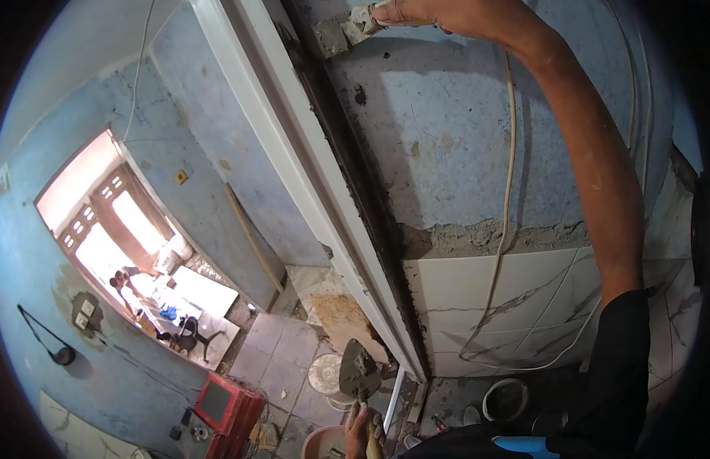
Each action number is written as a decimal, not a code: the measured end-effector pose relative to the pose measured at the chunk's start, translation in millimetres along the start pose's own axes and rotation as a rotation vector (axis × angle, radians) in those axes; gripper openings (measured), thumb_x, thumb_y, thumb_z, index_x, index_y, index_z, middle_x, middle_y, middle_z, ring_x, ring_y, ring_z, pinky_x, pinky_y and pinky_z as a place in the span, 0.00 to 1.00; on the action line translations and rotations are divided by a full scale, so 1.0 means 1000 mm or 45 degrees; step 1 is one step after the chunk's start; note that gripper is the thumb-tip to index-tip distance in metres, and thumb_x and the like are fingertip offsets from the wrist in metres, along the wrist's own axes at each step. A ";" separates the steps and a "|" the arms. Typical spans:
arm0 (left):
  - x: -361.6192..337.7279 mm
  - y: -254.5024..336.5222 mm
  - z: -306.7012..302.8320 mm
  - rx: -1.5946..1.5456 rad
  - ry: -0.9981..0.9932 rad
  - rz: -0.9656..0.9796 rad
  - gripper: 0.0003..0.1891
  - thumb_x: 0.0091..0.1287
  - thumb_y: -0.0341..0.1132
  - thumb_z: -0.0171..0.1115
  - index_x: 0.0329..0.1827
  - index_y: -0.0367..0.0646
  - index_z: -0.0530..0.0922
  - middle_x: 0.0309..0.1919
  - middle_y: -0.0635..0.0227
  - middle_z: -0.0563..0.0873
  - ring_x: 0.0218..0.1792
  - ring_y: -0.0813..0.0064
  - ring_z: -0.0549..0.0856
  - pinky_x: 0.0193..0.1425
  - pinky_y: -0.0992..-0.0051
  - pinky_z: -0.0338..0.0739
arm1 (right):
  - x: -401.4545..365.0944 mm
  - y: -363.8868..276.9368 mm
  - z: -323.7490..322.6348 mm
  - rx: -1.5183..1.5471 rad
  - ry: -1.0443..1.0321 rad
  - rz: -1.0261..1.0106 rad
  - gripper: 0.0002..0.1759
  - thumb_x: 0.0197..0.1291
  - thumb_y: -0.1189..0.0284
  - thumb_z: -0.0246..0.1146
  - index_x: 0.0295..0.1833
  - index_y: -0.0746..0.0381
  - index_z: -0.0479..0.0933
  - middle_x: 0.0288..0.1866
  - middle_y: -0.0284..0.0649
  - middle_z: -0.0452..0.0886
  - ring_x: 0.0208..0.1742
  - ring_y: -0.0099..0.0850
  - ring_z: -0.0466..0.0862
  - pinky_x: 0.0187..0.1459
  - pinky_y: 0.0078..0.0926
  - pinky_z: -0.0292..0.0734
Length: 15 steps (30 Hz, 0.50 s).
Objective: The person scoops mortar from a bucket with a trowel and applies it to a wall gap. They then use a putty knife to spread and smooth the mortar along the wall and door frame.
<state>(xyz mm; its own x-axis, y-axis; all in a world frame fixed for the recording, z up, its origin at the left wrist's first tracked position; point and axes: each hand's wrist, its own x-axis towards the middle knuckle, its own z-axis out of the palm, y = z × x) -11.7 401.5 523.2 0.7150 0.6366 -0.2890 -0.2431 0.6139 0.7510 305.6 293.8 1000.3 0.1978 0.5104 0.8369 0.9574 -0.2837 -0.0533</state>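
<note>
Grey mortar (343, 30) sits under the fingers of the right hand (420, 11) at 12 o'clock. The fingers are bunched together with their tips pinched on the lump, against the dark gap between door frame (309, 176) and wall (447, 145). The arm is fully stretched, judged necessary because the spot lies high on the joint.

Left hand (360, 432), at 6 o'clock, is wrapped closed round the handle of a trowel (359, 371). The blade faces up and carries wet mortar, apparently held level so the load stays on and remains within reach.

Outward: a pale cable (509, 153) hangs down the wall, over the marbled tiles (477, 298) at 4 o'clock. A bucket (505, 399) stands on the floor at 5 o'clock, a red box (225, 402) at 7 o'clock, and a bright window (102, 222) at 9 o'clock.
</note>
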 end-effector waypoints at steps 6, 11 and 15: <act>-0.003 0.005 0.007 0.008 -0.016 -0.012 0.17 0.70 0.36 0.50 0.57 0.40 0.60 0.25 0.64 0.73 0.16 0.76 0.74 0.15 0.76 0.70 | -0.001 -0.003 0.005 0.030 -0.018 0.052 0.15 0.55 0.63 0.67 0.36 0.67 0.82 0.24 0.45 0.81 0.25 0.30 0.79 0.31 0.32 0.72; -0.002 -0.008 -0.001 0.000 0.099 0.008 0.09 0.68 0.40 0.54 0.45 0.48 0.72 0.21 0.74 0.74 0.13 0.81 0.70 0.18 0.78 0.69 | 0.004 -0.005 0.010 -0.060 -0.066 0.042 0.15 0.54 0.63 0.67 0.35 0.67 0.83 0.25 0.47 0.82 0.26 0.35 0.82 0.34 0.33 0.75; -0.002 0.001 0.000 0.069 0.017 -0.047 0.16 0.69 0.38 0.52 0.57 0.44 0.64 0.27 0.67 0.75 0.18 0.77 0.74 0.19 0.76 0.71 | 0.006 -0.018 0.014 -0.134 0.051 -0.035 0.16 0.53 0.62 0.67 0.33 0.67 0.82 0.25 0.49 0.82 0.27 0.41 0.83 0.35 0.34 0.76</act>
<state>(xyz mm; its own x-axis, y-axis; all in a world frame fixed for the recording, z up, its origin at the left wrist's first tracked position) -13.5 401.2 524.5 0.7136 0.6205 -0.3250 -0.1805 0.6112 0.7707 292.5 313.3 999.1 0.1615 0.4868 0.8584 0.9345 -0.3551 0.0256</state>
